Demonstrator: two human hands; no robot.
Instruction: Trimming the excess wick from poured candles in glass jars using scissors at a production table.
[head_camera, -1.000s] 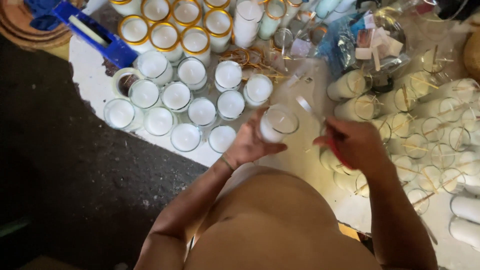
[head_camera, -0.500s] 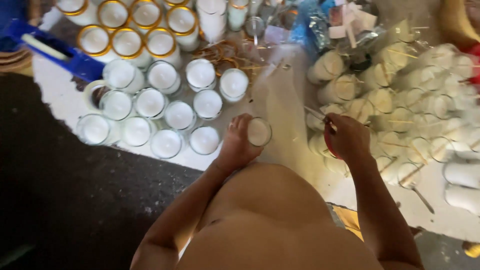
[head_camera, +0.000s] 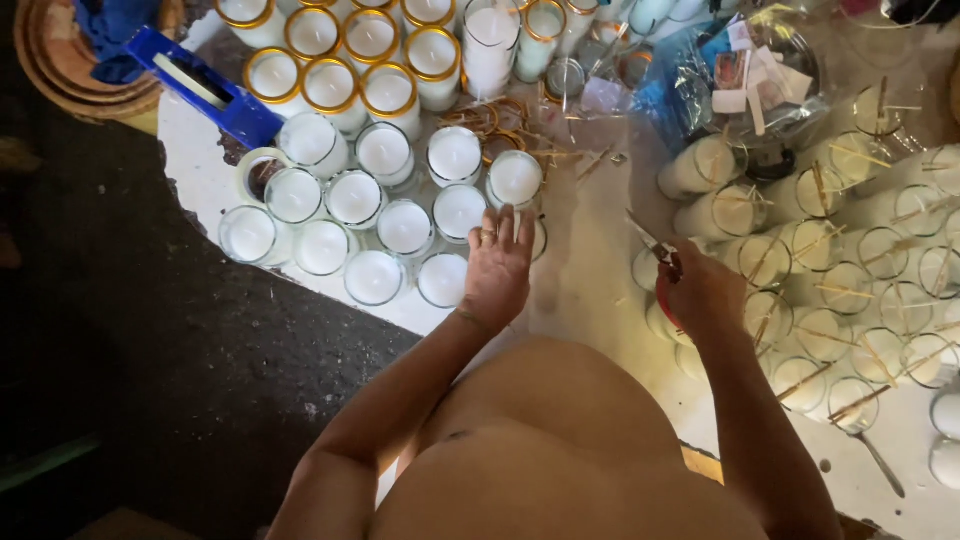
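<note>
On the white surface (head_camera: 590, 290), the left hand (head_camera: 497, 265) sits flat with fingers spread over a glass candle (head_camera: 535, 238) at the near edge of the finished group, palm covering most of it, so it looks more like resting on top than a real clamp. The right hand (head_camera: 700, 290) is closed around a small pair of scissors (head_camera: 652, 243), red handle tucked in the palm, tips pointing up and left, right next to the jars with sticks (head_camera: 850, 290) laid across their mouths. To do this bit well, I'd say set the candle down straight in line with the filled candles (head_camera: 380, 215), not bumping the neighbours, and keep the scissor tips pointed away from the other wrist. Compared with half a second ago, the left hand was gripping that glass closer to the body with its wax top showing, and now it's pushed forward into the row with the hand over it; the right hand has barely shifted.
</note>
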